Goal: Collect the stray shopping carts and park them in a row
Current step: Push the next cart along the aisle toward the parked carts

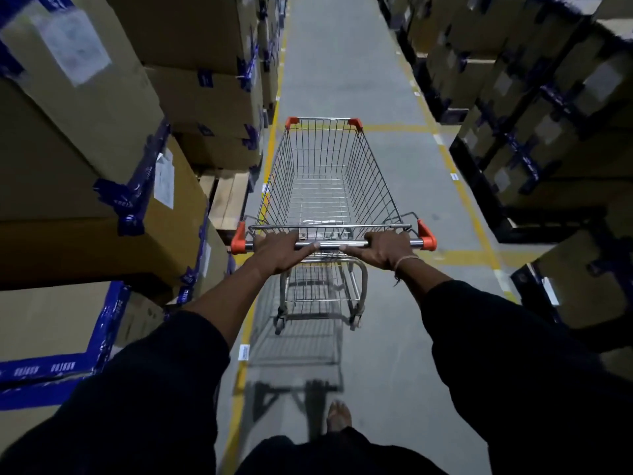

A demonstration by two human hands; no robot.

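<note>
A bare foot (339, 414) steps on the grey floor (387, 354) at the bottom of the view. Above it, dark sleeves (161, 365) reach forward. The left hand (279, 250) and the right hand (385, 250) are both wrapped around the metal handle bar (329, 245) of the shopping cart (329, 186), thumbs pointing inward. The wire basket holds nothing visible. The cart stands in the aisle beside a yellow floor line (270, 145). Taped cardboard boxes (102, 159) stack up on the left, darker box racks (534, 132) on the right.
</note>
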